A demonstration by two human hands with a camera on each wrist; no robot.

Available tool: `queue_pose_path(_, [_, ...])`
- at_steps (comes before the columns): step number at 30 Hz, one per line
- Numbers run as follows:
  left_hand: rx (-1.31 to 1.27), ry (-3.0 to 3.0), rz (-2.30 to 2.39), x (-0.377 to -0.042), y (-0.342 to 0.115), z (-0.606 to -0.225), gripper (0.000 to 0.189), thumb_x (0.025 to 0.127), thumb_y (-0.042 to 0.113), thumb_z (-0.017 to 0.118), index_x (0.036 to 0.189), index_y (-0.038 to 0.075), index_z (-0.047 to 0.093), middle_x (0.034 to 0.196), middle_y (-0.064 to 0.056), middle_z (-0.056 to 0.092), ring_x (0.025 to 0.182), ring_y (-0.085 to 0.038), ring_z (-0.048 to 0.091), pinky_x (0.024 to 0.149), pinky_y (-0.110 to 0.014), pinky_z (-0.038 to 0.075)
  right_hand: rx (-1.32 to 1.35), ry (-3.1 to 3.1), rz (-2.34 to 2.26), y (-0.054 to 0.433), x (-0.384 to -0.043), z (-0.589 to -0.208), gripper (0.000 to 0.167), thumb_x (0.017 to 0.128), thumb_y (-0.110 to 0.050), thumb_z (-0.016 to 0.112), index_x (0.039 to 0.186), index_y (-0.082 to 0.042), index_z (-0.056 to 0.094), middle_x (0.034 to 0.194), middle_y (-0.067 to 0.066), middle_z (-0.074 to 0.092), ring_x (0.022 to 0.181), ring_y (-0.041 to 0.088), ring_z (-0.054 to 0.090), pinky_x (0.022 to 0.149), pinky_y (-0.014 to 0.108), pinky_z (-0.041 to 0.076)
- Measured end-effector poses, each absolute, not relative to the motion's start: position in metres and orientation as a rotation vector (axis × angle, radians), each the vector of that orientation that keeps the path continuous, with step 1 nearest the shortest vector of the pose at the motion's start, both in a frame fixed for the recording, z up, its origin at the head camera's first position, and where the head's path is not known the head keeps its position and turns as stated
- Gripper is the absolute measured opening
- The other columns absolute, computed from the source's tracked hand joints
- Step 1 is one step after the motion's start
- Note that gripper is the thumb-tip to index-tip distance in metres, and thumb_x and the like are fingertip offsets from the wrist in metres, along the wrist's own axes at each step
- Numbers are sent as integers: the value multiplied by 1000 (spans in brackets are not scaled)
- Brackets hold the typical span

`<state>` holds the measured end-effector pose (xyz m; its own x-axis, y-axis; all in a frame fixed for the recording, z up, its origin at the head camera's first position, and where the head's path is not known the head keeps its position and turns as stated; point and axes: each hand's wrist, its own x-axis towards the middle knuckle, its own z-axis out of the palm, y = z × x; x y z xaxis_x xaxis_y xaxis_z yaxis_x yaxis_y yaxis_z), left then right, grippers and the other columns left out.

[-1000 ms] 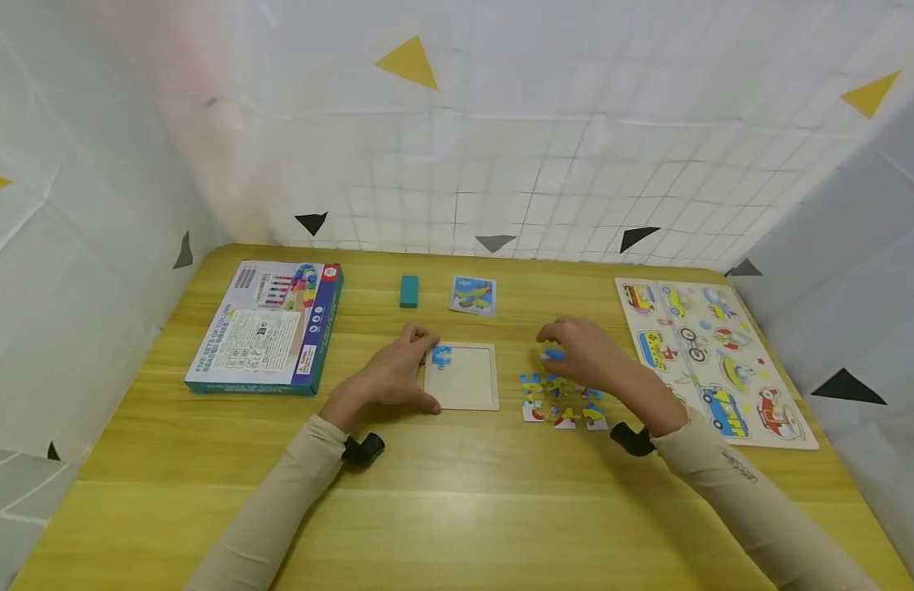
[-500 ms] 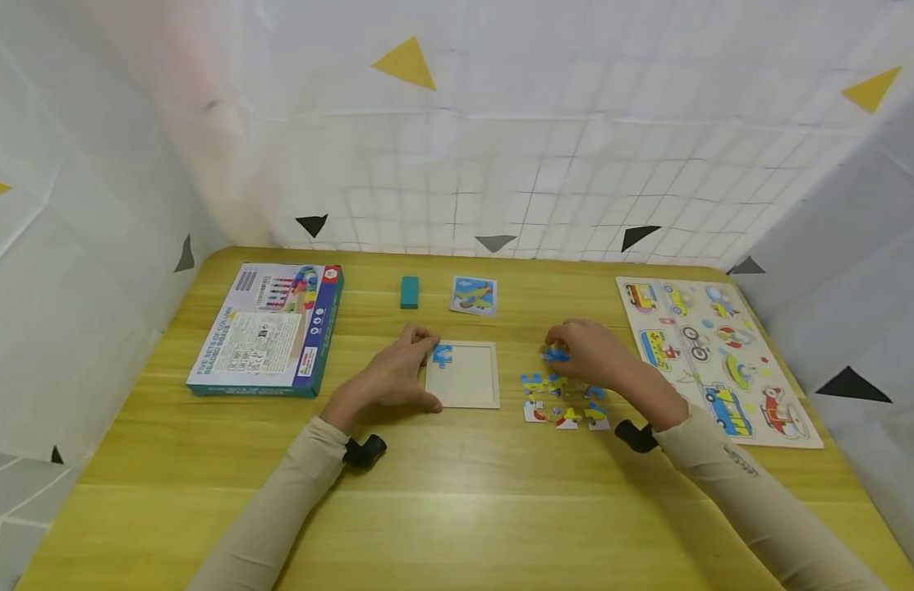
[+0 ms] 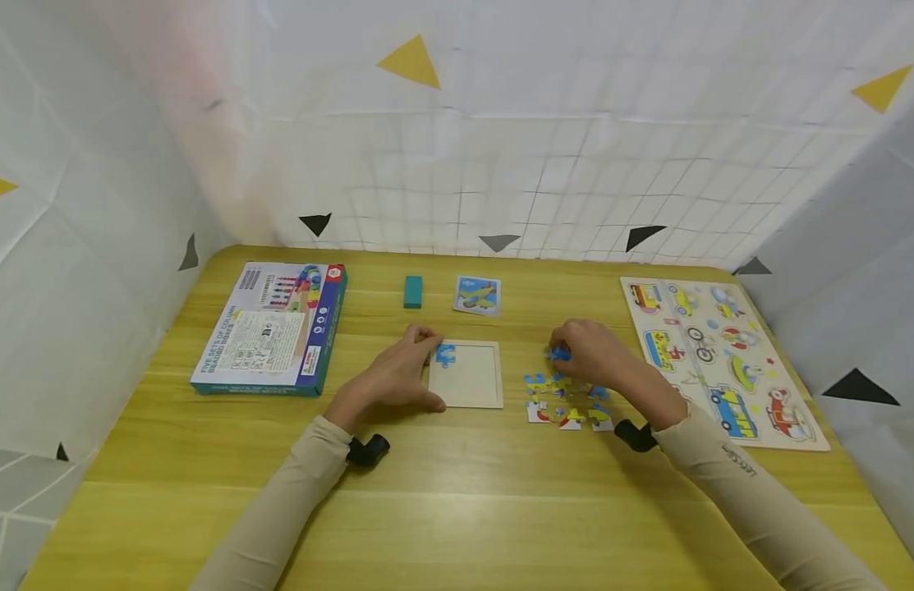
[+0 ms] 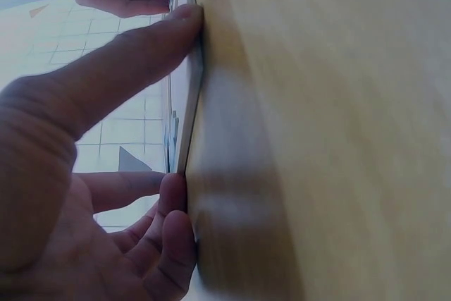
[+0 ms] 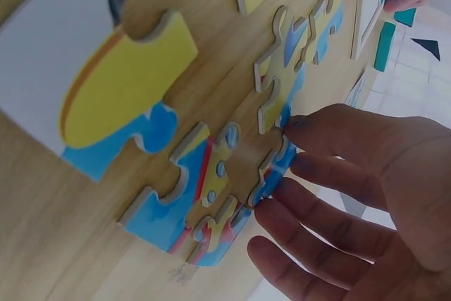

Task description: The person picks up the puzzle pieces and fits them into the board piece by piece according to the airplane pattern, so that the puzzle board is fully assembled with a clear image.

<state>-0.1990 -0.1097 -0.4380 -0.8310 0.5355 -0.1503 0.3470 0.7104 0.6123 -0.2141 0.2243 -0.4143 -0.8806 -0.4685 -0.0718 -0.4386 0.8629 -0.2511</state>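
Observation:
A square wooden puzzle tray (image 3: 475, 386) lies in the middle of the table, with a blue puzzle piece (image 3: 445, 354) in its upper left corner. My left hand (image 3: 394, 371) holds the tray's left side, thumb at the near corner and fingers at the far corner. To the right, my right hand (image 3: 595, 355) pinches another blue puzzle piece (image 5: 276, 174) between thumb and fingers, low over the table. Several loose pieces (image 3: 572, 416) in blue, yellow, red and white lie just below that hand, which partly covers some of them.
A picture card (image 3: 477, 295) with a yellow plane lies behind the tray, beside a teal block (image 3: 413, 292). At the left is a boxed toy set (image 3: 268, 328). A wooden vehicle puzzle board (image 3: 723, 361) lies at the right, near the right forearm.
My right hand has moved in slightly and its fingers have closed on a blue piece at the top of the loose group. The left hand stays on the tray.

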Motion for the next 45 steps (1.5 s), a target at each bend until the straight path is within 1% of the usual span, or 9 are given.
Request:
queue_pose_path(10, [693, 2609, 816, -199, -107, -438, 110, 69, 40, 92, 156, 7, 33, 150, -10, 29, 118, -26, 50, 104, -42, 42, -724, 2952, -368, 222, -215, -415, 23, 79, -17, 82, 96, -5, 73, 88, 7, 64, 76, 21, 59, 69, 41, 52])
queue_pose_path(18, [670, 2609, 837, -198, -108, -437, 110, 68, 38, 93, 155, 6, 34, 150, -10, 29, 117, -26, 49, 104, -43, 42, -797, 2956, -391, 208, -214, -407, 26, 81, -18, 81, 102, -5, 74, 94, 9, 64, 77, 20, 58, 70, 41, 51])
queue_pose_path(25, [677, 2607, 837, -198, -108, -437, 111, 67, 38, 93, 155, 7, 34, 149, -9, 30, 113, -25, 50, 101, -41, 44, -851, 2948, -458, 197, -212, -402, 25, 81, -15, 78, 103, -4, 73, 94, 9, 63, 74, 20, 55, 67, 39, 49])
queue_pose_path(31, [680, 2607, 838, -200, -107, -438, 111, 67, 40, 93, 155, 7, 35, 149, -8, 30, 109, -22, 51, 98, -40, 45, -895, 2951, -474, 188, -212, -400, 27, 80, -15, 80, 103, -4, 74, 94, 8, 63, 75, 19, 54, 67, 37, 49])
queue_pose_path(38, [672, 2602, 854, -201, -106, -440, 110, 67, 38, 94, 155, 8, 35, 149, -8, 30, 107, -21, 50, 95, -38, 46, -935, 2929, -505, 176, -211, -397, 25, 82, -15, 77, 103, -3, 74, 94, 8, 63, 74, 18, 55, 66, 35, 49])
queue_pose_path(45, [669, 2603, 855, -200, -106, -440, 110, 67, 37, 94, 155, 7, 36, 148, -8, 30, 107, -21, 51, 95, -38, 46, -929, 2900, -487, 160, -209, -394, 28, 82, -16, 80, 106, -4, 74, 95, 6, 62, 76, 18, 55, 67, 34, 50])
